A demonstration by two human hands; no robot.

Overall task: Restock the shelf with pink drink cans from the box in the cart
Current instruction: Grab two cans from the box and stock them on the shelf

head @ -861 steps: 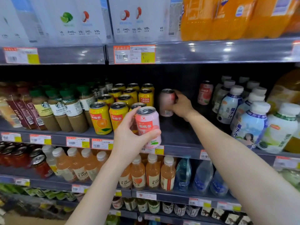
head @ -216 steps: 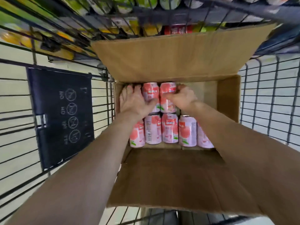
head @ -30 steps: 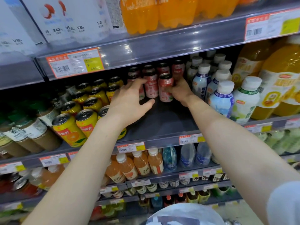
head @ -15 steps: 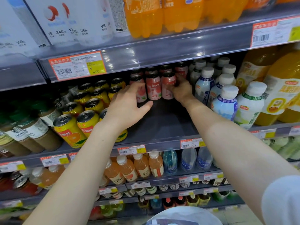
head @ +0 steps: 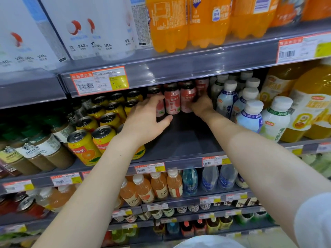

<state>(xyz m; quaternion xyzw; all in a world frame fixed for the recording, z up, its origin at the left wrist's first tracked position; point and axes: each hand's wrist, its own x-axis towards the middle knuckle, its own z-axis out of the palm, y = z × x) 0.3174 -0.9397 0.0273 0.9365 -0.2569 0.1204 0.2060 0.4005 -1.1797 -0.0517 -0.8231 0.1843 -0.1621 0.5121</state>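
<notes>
- Pink cans (head: 172, 102), at the shelf's back: smooth metal, satin printed sides, dark shiny tops.
- Yellow cans (head: 84, 149), near the left front edge: glossy metal with bright silver lids.
- Shelf (head: 179, 140): dark, matt, smooth deck; the front edge carries a glossy clear plastic strip.
- Price tags (head: 149, 168): paper behind that strip.
- White bottles (head: 250, 115): smooth plastic, matt caps.
- Soda bottles (head: 202, 22): clear glossy plastic.
- Sleeve (head: 313, 221): pale matt cloth.

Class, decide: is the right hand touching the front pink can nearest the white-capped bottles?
Touching. The head view shows the right hand curled against the side of that pink can, with no gap between them.
</notes>
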